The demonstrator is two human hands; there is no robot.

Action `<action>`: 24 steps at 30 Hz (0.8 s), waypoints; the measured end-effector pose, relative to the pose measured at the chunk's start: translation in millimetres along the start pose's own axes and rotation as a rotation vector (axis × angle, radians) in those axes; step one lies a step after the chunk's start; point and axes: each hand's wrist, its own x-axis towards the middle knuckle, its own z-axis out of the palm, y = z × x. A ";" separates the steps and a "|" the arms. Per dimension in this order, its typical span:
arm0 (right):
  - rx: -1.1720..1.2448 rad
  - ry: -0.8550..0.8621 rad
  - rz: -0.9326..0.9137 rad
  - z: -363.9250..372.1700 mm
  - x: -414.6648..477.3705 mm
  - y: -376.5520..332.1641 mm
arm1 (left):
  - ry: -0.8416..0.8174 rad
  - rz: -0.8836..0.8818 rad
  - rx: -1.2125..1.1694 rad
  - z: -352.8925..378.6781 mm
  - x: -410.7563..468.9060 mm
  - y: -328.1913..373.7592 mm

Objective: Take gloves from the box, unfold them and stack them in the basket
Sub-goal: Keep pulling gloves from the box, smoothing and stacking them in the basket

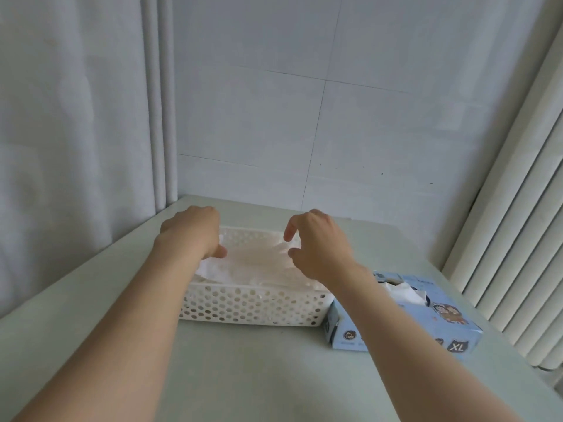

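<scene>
White perforated plastic forms the basket (249,306), which sits near the far left of the pale tabletop (274,376) with its long side facing the person, probably so both arms can reach straight over it. Thin, translucent gloves (259,263) already lie in a flattened pile that fills it nearly to the rim. Just to its right, almost touching its near right corner, stands the blue glove box (426,327) marked XL, its top opening turned up with a white glove tuft (402,292) poking out, handy for the next pull. The left hand (190,231) curls over the far left of the pile, its grip loosely bent with the thumb on the film. The right hand (320,248) hovers over the right side, fingers and thumb parted, seemingly smoothing or letting go of the top glove rather than pinching it.
</scene>
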 end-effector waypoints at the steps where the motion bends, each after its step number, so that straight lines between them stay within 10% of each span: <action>1: 0.043 -0.006 -0.008 -2.2 -2.3 -2.2 | 0.010 0.002 0.023 -0.1 -1.0 1.5; 8: 0.216 -0.415 -0.004 -9.6 -25.4 -2.8 | -0.120 0.265 -0.065 -17.9 -11.8 18.8; 14: 0.353 -0.339 0.041 -3.6 -23.9 5.6 | -0.491 0.158 -0.047 -9.9 -21.7 35.3; 24: 0.347 -0.115 -0.057 -11.3 -31.5 17.5 | -0.194 0.241 0.185 -13.2 -32.8 63.4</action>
